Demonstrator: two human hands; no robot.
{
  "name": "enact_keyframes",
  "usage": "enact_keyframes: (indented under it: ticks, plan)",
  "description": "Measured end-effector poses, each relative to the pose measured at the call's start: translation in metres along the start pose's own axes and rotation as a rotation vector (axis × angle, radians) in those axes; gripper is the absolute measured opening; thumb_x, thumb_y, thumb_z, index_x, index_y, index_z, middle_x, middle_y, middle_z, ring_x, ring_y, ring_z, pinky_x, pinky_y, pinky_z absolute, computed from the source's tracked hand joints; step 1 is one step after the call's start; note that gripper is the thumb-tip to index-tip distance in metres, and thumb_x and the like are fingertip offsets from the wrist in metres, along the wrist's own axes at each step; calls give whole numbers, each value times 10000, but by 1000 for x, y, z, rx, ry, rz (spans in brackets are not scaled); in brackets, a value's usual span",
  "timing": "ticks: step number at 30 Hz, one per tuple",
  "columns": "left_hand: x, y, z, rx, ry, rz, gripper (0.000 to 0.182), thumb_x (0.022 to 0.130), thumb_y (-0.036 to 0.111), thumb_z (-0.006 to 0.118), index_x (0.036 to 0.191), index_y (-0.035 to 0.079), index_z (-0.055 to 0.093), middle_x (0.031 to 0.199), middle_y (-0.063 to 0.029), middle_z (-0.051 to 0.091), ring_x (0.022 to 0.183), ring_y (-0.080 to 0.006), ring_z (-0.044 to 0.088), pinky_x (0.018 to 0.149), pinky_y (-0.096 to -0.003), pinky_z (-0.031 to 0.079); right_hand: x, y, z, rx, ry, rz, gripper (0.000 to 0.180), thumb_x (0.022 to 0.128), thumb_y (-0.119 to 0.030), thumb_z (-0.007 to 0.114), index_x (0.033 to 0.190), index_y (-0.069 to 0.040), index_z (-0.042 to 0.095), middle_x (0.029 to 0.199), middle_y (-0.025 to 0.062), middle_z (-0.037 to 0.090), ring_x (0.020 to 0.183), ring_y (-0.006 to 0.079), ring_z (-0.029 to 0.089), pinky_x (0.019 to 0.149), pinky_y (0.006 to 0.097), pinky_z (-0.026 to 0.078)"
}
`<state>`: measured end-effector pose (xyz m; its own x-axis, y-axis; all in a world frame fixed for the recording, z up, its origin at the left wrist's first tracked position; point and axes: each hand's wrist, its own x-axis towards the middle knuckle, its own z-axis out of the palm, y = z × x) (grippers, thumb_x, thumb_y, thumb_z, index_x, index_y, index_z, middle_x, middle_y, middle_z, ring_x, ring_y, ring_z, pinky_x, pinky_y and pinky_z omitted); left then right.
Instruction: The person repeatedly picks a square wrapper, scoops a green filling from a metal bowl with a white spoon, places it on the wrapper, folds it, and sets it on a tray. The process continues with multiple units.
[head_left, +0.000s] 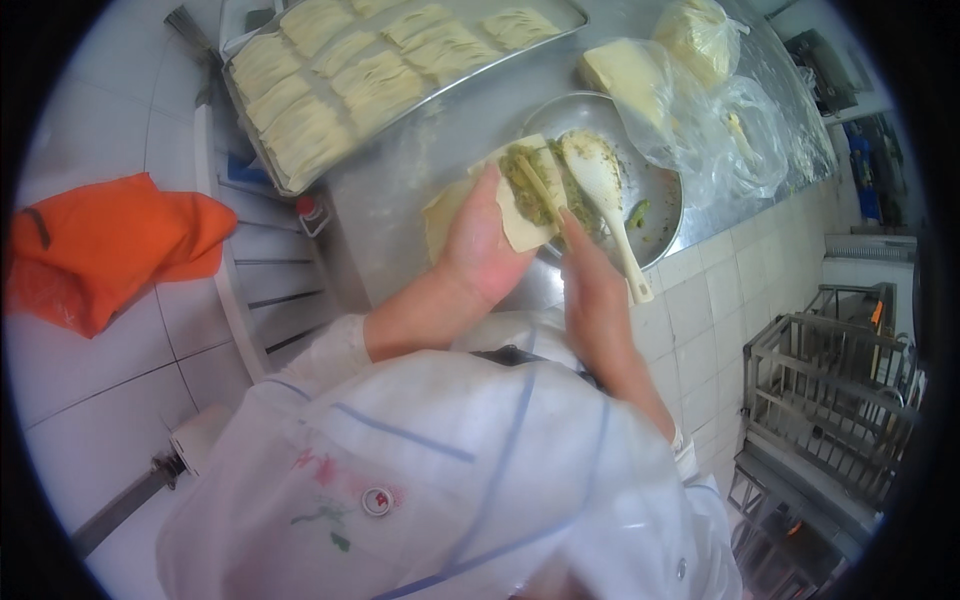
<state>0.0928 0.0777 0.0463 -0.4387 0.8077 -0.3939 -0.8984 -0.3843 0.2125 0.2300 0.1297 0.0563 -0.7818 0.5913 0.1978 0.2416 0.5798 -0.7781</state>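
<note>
A square dough wrapper rests on the palm and fingers of my left hand. Chopped green filling covers its middle. My right hand grips a thin, flat, light-coloured spatula, whose blade lies against the filling. Just beyond and below the wrapper is a round metal bowl with more green filling inside. A white rice paddle lies across this bowl, filling stuck to its head and its handle over the rim. Behind my left hand, more pale wrappers lie on the steel table, partly hidden.
A metal tray at the far left holds several rows of pleated dumplings. Clear plastic bags and a block of wrappers sit behind the bowl. An orange cloth is at left; metal racks stand at right.
</note>
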Motion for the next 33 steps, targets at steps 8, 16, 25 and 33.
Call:
enact_keyframes:
  ticks: [8, 16, 25, 33]
  plan:
    - [3, -3, -8, -21, 80, 2, 429, 1011, 301, 276, 1301, 19, 420, 1295, -128, 501, 1207, -269, 470, 1062, -428, 337, -6, 22, 5, -120, 10, 93, 518, 837, 66, 480, 1339, -58, 446, 874, 222, 586, 743, 338, 593, 694, 392, 476]
    - [3, 1, -10, -9, 28, 16, 420, 1011, 286, 278, 1294, 16, 431, 1279, -128, 516, 1196, -268, 483, 1054, -414, 350, 0, 28, 0, -101, 126, 25, 490, 841, 53, 484, 1318, -61, 469, 909, 206, 595, 751, 355, 599, 691, 415, 476]
    - [0, -2, -5, 37, 67, -19, 449, 1010, 335, 284, 1316, 26, 400, 1282, -127, 505, 1197, -273, 479, 1049, -444, 350, 3, 9, -6, -158, -89, 53, 410, 899, 13, 464, 1299, -75, 477, 976, 197, 597, 836, 357, 598, 757, 393, 477]
    - [-3, 3, 2, 33, 10, -12, 426, 1006, 325, 324, 1300, 29, 413, 1273, -120, 511, 1184, -264, 493, 1038, -427, 375, 3, 17, -7, 177, 180, 285, 295, 897, -59, 510, 1188, -7, 514, 918, 136, 599, 808, 206, 590, 740, 301, 470]
